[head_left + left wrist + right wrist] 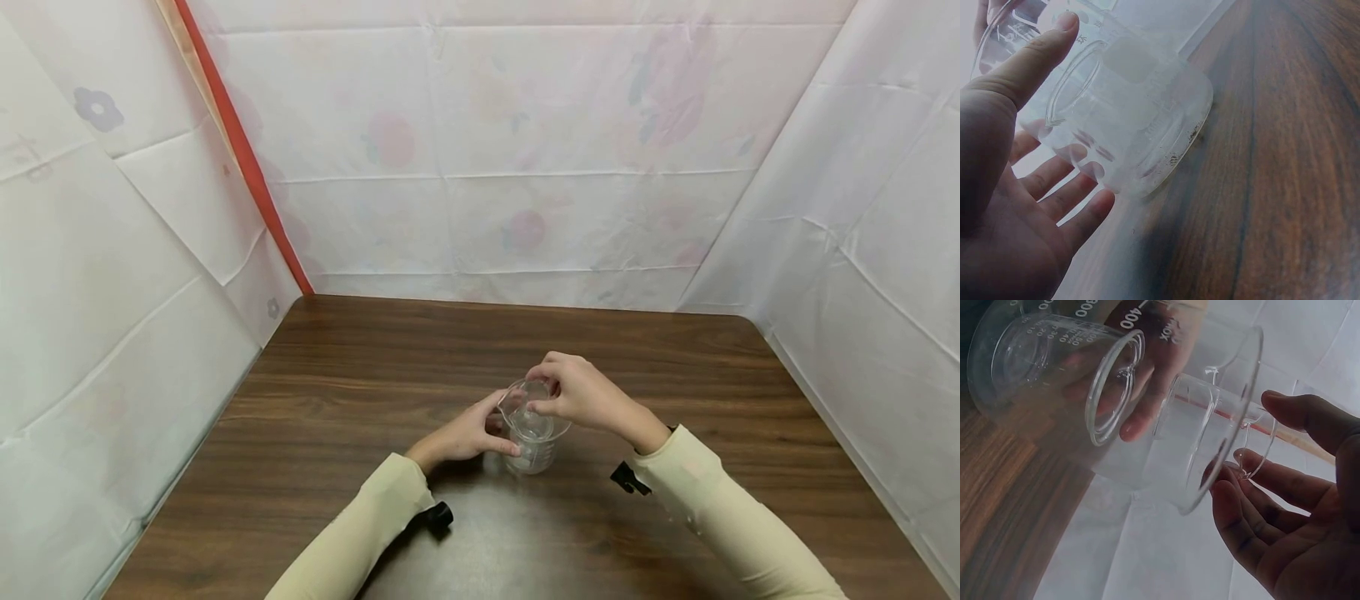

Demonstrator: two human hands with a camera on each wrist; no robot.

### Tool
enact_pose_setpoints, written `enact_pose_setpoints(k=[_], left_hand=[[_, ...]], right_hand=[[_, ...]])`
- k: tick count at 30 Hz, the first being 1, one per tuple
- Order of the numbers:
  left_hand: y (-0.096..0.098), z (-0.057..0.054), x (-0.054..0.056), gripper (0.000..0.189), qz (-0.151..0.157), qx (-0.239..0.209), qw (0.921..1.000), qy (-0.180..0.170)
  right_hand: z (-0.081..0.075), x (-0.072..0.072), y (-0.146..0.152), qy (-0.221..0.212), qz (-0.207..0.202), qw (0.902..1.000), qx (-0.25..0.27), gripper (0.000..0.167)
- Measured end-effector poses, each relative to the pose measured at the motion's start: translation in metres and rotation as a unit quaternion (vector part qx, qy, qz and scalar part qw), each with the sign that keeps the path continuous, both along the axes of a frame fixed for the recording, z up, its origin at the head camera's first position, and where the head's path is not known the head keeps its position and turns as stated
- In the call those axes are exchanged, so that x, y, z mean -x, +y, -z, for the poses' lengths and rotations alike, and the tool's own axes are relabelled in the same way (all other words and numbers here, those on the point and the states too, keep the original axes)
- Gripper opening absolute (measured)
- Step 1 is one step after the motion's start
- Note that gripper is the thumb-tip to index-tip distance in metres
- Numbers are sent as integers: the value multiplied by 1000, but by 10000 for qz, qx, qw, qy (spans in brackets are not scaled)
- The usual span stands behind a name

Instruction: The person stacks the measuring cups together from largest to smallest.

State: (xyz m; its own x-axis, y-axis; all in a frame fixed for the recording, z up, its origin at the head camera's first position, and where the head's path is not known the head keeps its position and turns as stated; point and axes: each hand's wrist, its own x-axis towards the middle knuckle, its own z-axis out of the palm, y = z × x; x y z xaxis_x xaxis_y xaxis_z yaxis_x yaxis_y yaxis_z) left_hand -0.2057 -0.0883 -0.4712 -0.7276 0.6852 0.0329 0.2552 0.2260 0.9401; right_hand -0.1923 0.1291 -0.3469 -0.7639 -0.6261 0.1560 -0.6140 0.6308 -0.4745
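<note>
A large clear glass beaker with white volume marks stands on the table. My left hand holds it from the left, thumb on the near side and fingers round the far side. Inside, near the bottom, sits a smaller beaker with its own printed scale. By its rim, my right hand pinches another small glass beaker between thumb and fingers. That one lies partly within the large beaker's mouth, its rim still outside. The right fingertips are right at the large beaker's rim.
The dark wood-grain table extends round the beakers. White patterned sheets hang behind it and at both sides, with a red strip at the back left. Black straps with buckles sit at both wrists.
</note>
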Motion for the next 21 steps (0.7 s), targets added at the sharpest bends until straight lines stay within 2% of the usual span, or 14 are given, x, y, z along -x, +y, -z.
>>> enact_pose_setpoints(k=[13, 21], left_hand=[[-1, 0, -2, 86, 35, -68, 9998, -204], [-1, 2, -2, 87, 37, -40, 9997, -231]], right_hand=[[10, -1, -5, -166, -26, 9994, -294, 31], [12, -5, -10, -97, 44, 9981, -615, 32]])
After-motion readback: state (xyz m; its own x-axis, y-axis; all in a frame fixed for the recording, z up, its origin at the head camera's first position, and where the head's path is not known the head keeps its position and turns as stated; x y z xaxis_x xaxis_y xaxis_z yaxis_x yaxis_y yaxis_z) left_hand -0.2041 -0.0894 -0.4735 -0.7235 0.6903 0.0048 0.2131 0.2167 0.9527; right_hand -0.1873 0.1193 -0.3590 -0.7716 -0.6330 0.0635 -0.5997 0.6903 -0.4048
